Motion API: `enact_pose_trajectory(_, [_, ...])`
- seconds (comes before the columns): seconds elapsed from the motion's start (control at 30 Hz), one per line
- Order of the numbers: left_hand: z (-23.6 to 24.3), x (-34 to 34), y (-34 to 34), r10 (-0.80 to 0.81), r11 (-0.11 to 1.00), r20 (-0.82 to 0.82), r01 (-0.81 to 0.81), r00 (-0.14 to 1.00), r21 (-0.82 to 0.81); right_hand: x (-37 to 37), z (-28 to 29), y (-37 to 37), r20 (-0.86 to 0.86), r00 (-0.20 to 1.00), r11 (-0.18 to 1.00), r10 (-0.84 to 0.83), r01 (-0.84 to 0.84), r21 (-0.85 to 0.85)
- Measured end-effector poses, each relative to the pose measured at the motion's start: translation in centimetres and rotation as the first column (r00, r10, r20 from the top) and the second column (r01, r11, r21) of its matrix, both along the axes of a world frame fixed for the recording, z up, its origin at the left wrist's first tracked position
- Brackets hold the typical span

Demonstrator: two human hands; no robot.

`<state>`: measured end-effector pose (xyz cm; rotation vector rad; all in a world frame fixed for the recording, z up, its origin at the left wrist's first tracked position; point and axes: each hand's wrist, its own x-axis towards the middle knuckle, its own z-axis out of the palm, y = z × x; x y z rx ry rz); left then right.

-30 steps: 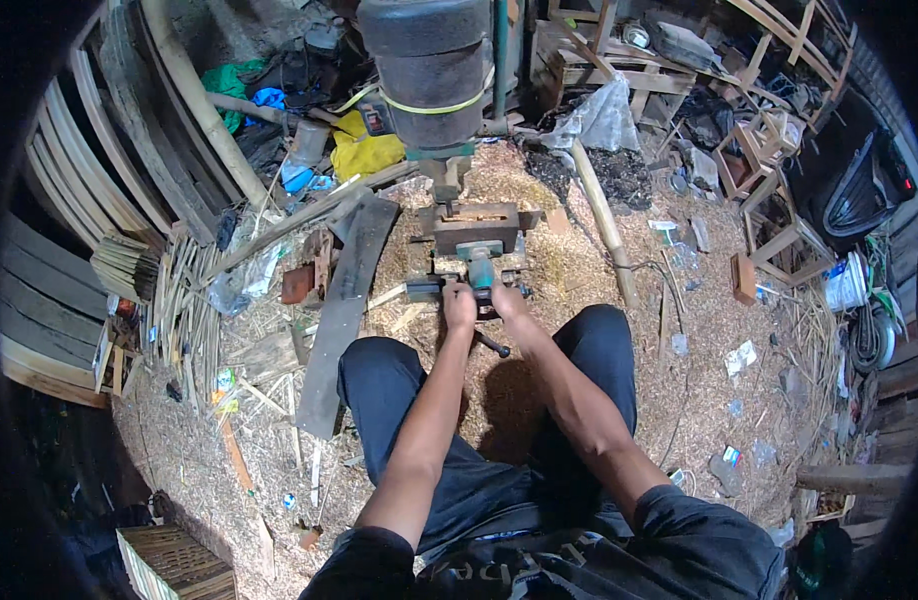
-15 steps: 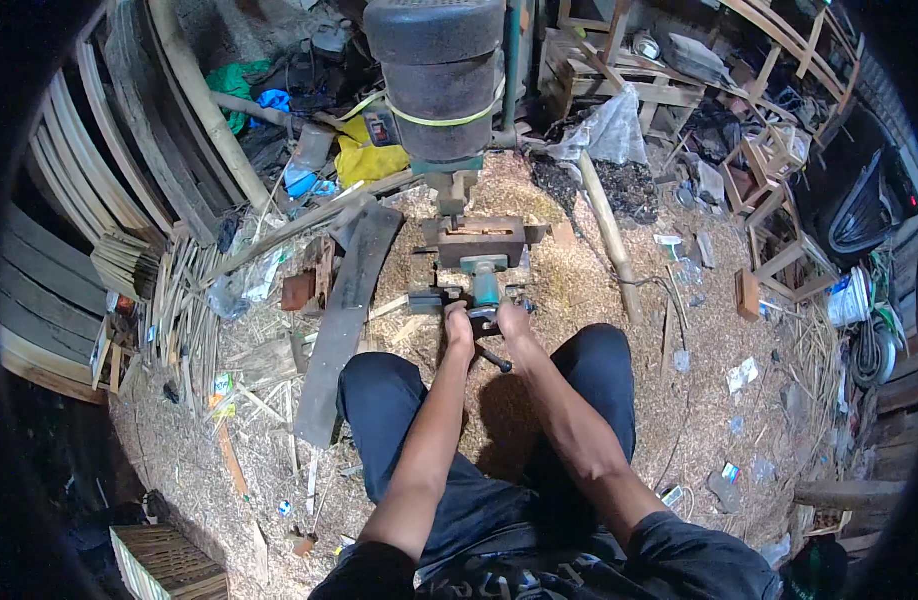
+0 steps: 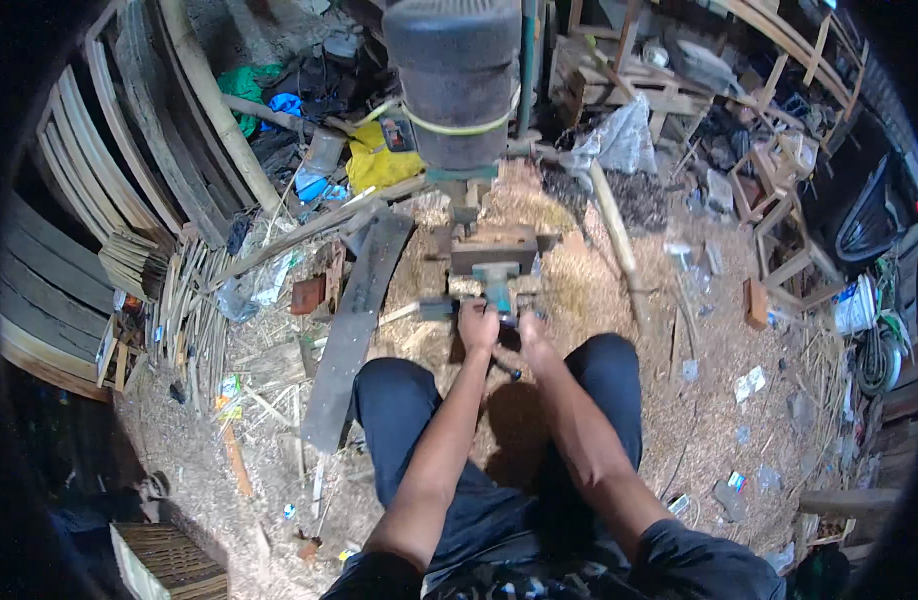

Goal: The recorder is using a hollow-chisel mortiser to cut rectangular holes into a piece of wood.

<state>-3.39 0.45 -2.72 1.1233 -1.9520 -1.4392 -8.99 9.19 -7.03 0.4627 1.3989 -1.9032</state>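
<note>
Rather blurred; right hand, grip unclear

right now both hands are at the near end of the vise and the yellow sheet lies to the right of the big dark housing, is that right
Not quite: in the head view the yellow sheet lies to the left of the big dark housing. The left hand and right hand are indeed at the near end of the vise.

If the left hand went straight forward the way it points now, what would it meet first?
Probably the green vise part, just ahead of the left hand; the wooden block appears beyond it. Depth is unclear in this blurred view.
</note>
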Motion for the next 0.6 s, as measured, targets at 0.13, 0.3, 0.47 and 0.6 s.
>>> enact_pose_trajectory(0.13, [-0.3,0.0,0.4,0.03,1.0,-0.097,-0.029,0.995,0.01,-0.9,-2.0,-0.1,-0.147,0.989,0.989,0.001,0.021,0.149])
enact_pose_trajectory(0.3, [-1.2,0.3,0.2,0.046,0.986,-0.173,-0.016,0.984,0.168,-0.6,-1.8,-0.2,-0.196,0.972,0.954,0.13,-0.069,0.291])
enact_pose_trajectory(0.47, [-2.4,0.7,-0.6,0.125,0.906,-0.255,-0.006,0.959,0.423,-0.1,0.3,-0.8,-0.321,0.934,0.903,0.154,-0.001,0.43])
enact_pose_trajectory(0.6, [-1.9,0.8,-0.7,-0.01,0.955,-0.181,0.063,0.983,0.29,-0.1,2.3,0.1,-0.244,0.909,0.848,0.337,-0.18,0.499])
